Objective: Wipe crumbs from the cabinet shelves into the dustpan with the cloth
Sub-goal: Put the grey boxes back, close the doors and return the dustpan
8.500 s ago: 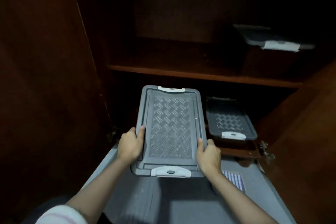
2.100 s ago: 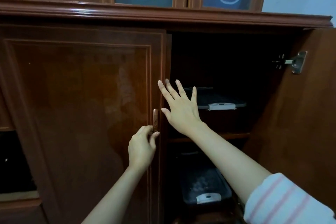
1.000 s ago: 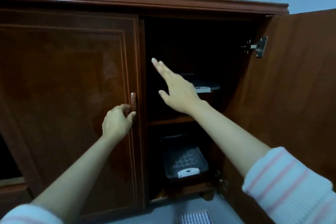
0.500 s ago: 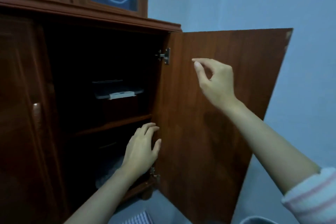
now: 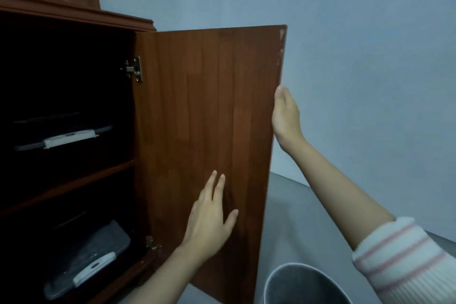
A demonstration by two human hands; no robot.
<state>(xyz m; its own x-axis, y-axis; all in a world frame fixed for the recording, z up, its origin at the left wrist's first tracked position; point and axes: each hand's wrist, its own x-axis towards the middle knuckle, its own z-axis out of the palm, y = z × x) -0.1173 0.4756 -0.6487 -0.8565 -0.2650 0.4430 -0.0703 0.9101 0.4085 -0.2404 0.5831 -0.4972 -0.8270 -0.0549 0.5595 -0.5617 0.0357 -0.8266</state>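
At the cabinet door (image 5: 209, 106) edge, right hand (image 5: 286, 116) grasps it; left hand (image 5: 209, 219) lies flat, grip released.

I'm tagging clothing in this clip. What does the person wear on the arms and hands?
No gloves, rings or watch show on the left hand or right hand, though the brown wooden cabinet door hides the right fingers. The right arm wears a white ribbed knit sleeve with pink stripes, ending near the elbow. The left forearm is uncovered in view.
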